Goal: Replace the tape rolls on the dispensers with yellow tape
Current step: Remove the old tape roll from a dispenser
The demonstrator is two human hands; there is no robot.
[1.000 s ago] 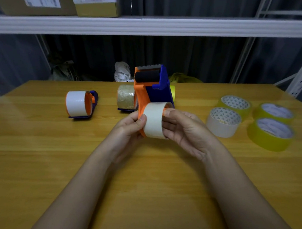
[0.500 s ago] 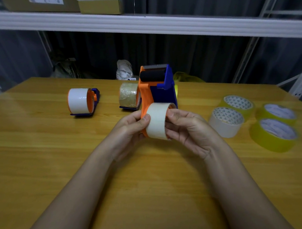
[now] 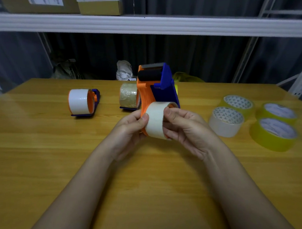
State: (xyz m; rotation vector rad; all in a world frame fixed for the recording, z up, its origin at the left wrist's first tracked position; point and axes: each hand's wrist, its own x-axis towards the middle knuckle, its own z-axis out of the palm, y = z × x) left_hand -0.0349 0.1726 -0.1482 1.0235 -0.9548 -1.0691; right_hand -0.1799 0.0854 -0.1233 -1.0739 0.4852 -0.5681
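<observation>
**White roll coming off the held dispenser**

Both hands work mid-counter: the left hand (image 3: 129, 126) grips the orange-and-blue dispenser (image 3: 155, 89) to steady it, while the right hand (image 3: 185, 128) pinches the white tape roll (image 3: 155, 122) on its hub, apparently to pull it free. Yellow tape rolls (image 3: 273, 134) wait near the counter's right edge, within reach for reloading.
</observation>
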